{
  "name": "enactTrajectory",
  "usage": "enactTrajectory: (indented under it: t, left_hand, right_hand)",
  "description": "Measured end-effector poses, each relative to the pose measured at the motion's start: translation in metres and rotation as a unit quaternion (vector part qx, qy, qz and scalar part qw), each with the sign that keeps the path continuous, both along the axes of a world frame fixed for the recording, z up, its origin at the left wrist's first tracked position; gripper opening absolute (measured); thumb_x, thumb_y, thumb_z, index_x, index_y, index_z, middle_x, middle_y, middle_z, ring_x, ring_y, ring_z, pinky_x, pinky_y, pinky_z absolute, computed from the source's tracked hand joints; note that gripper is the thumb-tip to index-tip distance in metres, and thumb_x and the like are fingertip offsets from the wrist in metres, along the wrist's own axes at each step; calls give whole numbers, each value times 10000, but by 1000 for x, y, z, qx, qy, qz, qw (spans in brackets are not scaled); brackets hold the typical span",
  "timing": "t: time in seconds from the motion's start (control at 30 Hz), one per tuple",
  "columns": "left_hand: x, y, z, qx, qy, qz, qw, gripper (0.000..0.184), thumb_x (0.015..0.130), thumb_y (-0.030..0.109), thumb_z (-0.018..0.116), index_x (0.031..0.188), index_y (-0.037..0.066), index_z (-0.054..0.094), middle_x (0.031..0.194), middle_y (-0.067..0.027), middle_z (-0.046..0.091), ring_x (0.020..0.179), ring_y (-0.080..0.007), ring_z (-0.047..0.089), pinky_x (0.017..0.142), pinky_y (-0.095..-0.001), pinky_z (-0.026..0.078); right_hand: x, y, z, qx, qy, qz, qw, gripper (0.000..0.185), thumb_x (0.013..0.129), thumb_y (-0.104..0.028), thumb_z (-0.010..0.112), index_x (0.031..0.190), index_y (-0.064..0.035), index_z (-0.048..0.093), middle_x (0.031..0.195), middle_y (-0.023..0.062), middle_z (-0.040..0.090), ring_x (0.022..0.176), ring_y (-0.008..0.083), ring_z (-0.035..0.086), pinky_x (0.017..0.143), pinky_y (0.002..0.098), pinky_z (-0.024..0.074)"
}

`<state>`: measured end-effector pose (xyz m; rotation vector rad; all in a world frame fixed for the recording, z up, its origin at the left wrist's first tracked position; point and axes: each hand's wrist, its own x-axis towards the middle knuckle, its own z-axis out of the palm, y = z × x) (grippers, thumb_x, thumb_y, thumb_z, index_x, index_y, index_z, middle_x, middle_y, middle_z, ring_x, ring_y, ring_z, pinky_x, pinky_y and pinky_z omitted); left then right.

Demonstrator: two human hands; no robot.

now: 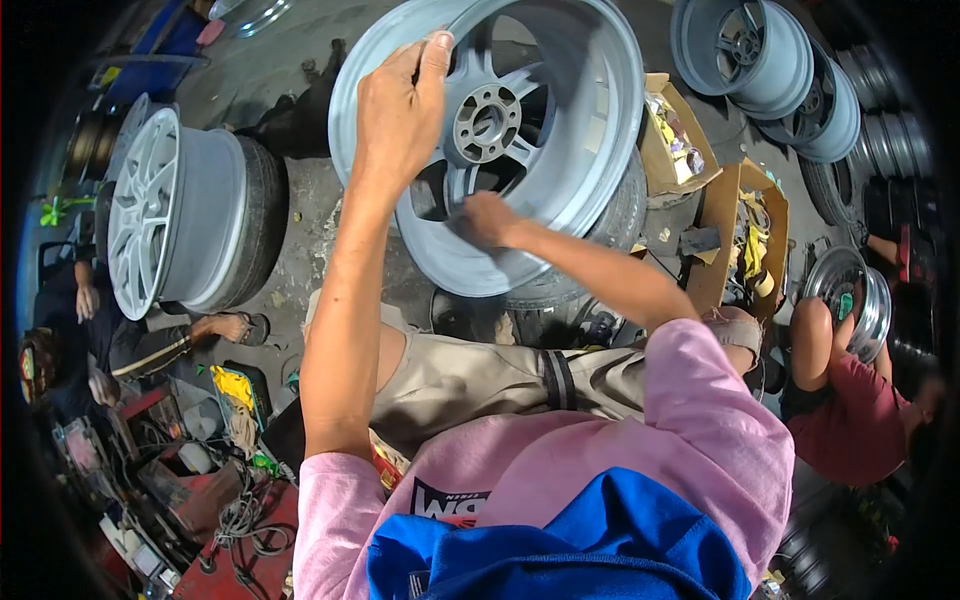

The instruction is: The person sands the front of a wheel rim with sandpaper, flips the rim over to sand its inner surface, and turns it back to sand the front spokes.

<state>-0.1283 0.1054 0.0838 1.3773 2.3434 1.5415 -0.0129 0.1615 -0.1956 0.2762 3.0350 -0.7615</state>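
A grey-primed car wheel rim (590,190) is tilted in front of me, its open barrel facing me, above a tire (622,215). My left hand (402,112) is closed over the rim's near left edge, thumb on the lip. Inside the barrel, my right hand (490,220) is bent against the lower spokes and smeared by motion. Its fingers are closed on a dark thin piece (464,228) that looks like sandpaper, too blurred to be certain. The hub (487,122) with its bolt holes shows beyond both hands.
Two cardboard boxes (715,230) of scraps stand to the right. A silver rim (145,215) sits by a tire on the left. More grey rims (745,50) are at upper right. People work at both sides, one in a red shirt (850,430). Cables (245,520) lie lower left.
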Motion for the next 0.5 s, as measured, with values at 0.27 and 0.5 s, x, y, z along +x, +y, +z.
enactTrajectory:
  t: [0.27,0.5]
  left_hand:
    - [5,0,-4,40,-4,-29,999,464,1048,374,528,984,-69,650,646,-78,470,643,-145,444,623,-332,416]
    - [9,-2,3,38,-5,-23,999,446,1044,360,527,1152,-49,667,724,-126,547,702,-170,489,703,-343,458]
  right_hand:
    - [-21,-13,-8,-142,192,50,970,144,847,-163,665,871,-30,711,714,219,639,679,421,639,628,479,511]
    - [-48,-6,30,-161,158,76,971,136,814,-153,677,900,-51,702,805,184,688,715,340,672,686,398,534]
